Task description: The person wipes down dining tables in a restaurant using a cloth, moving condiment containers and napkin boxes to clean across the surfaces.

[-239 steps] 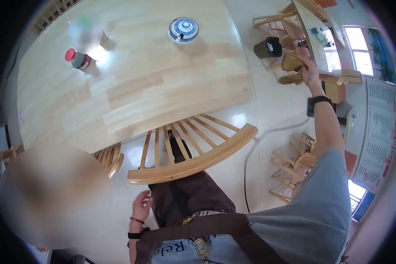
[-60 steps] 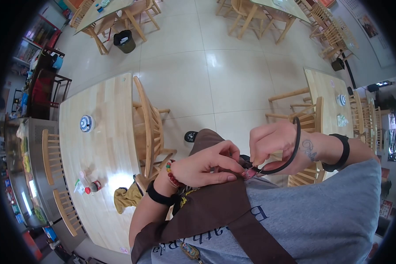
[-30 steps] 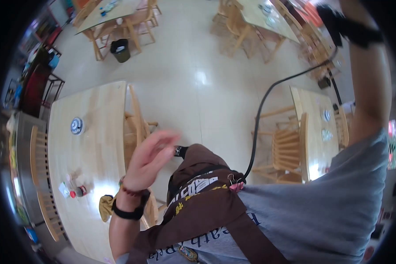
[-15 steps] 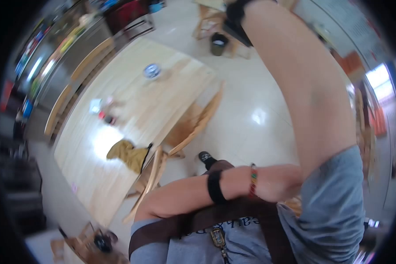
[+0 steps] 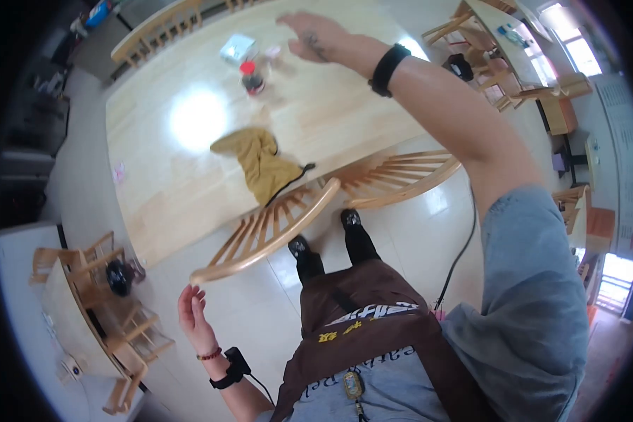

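Observation:
My right hand (image 5: 318,39) reaches over the wooden table (image 5: 155,183), fingers apart and nothing seen in them. Closest to it are a small red-lidded jar (image 5: 252,83) and a pale packet (image 5: 238,48). At the lower left, my left hand (image 5: 197,321) has its fingers loosely parted and holds nothing that I can see. Its fingertips are by the end of a wooden chair back (image 5: 274,246); whether they touch it I cannot tell. A mustard-yellow cloth item (image 5: 262,165) with a dark edge lies crumpled near the table's front edge.
A second chair (image 5: 401,183) stands beside the first, both against the table's near side. A bench back (image 5: 155,35) runs along the far side. Another table with chairs (image 5: 130,323) is at the left, more furniture (image 5: 485,42) at the upper right. A dark cable (image 5: 461,253) hangs on my right.
My left hand has moved from across my chest out to the left, near the chair. My right hand has come into view over the table. The view has turned, shifting the table.

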Demonstrator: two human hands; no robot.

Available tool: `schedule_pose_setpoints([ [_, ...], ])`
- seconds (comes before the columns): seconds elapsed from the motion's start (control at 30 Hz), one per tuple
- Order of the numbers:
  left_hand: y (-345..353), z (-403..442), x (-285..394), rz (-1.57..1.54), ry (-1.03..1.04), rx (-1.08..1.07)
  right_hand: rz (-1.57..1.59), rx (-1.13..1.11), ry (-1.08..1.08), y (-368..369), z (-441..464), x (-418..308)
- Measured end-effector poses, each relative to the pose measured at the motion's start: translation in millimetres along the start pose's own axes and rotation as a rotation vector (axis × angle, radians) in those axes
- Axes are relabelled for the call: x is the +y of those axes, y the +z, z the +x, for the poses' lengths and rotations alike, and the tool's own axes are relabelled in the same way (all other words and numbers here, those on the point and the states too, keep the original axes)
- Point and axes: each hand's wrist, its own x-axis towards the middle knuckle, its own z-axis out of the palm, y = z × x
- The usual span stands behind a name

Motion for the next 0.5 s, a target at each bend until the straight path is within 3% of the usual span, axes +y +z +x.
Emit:
schedule_pose_setpoints([
  [0.03, -17, -7, -23, 0.048, -0.046, 0.088, 0.030, -0.221, -0.101, 57, -1, 3],
  [0.13, -46, -26, -62, 0.140, -0.034, 0.008, -0.005, -0.831, -0.247, 139, -32, -50],
  [0.23, -71, -19, -53, 0.485, -0.081, -0.188, 0.169, -0.778, -0.386, 196, -63, -83],
  [0.33, -117, 24, -34, 0.643, 0.168, -0.158, 0.448, -0.568, -0.496, 218, -83, -84],
  [0.37, -139, 43, -25, 0.624, 0.201, -0.094, 0.404, -0.464, -0.626, 209, -85, -97],
  [0.4, -155, 63, 7, 0.690, 0.263, -0.036, 0.431, -0.665, -0.432, 174, -85, -139],
  [0.47, -183, 94, 90, 0.612, 0.341, -0.018, 0.575, -0.768, -0.284, 128, -97, -217],
  [0.5, -188, 100, 130, 0.623, 0.375, 0.040, 0.662, -0.855, -0.373, 112, -108, -261],
])
